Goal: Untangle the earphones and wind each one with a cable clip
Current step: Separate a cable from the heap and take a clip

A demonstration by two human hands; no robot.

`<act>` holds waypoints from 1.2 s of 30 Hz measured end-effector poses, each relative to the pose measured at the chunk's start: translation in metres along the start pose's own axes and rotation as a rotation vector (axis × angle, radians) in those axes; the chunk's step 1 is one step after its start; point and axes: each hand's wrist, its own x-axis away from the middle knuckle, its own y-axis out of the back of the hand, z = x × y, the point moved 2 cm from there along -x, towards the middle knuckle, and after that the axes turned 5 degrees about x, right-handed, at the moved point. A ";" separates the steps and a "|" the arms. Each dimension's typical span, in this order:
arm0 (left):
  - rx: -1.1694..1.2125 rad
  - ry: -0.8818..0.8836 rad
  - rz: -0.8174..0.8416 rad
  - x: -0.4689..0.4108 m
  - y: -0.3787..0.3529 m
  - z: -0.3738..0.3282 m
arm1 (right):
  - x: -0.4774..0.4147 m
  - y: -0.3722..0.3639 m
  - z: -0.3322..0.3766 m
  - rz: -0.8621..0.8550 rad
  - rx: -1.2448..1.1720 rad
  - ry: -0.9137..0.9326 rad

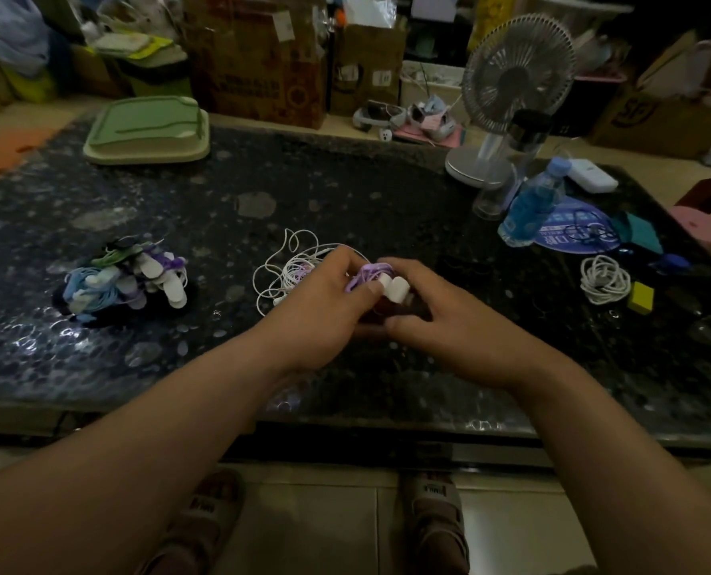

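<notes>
Wound pile (125, 280): I logged it well left of the grip.
White tangle (281, 271): lay just left of the grip, touching the left hand (324, 309).
Left hand: curled fingers pinched the purple earphone (366, 273).
Cable clip (395, 287): white, pressed against that coil.
Right hand (440, 313): pinched the clip.
</notes>
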 end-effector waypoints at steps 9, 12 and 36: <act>0.098 0.019 0.059 0.002 0.004 -0.011 | -0.003 0.002 -0.004 -0.187 0.080 0.042; 0.115 0.026 0.120 0.003 0.006 -0.013 | -0.003 0.005 -0.004 -0.196 0.038 0.009; 0.408 0.071 -0.010 -0.002 -0.007 -0.008 | -0.006 0.001 0.002 -0.225 -0.203 -0.022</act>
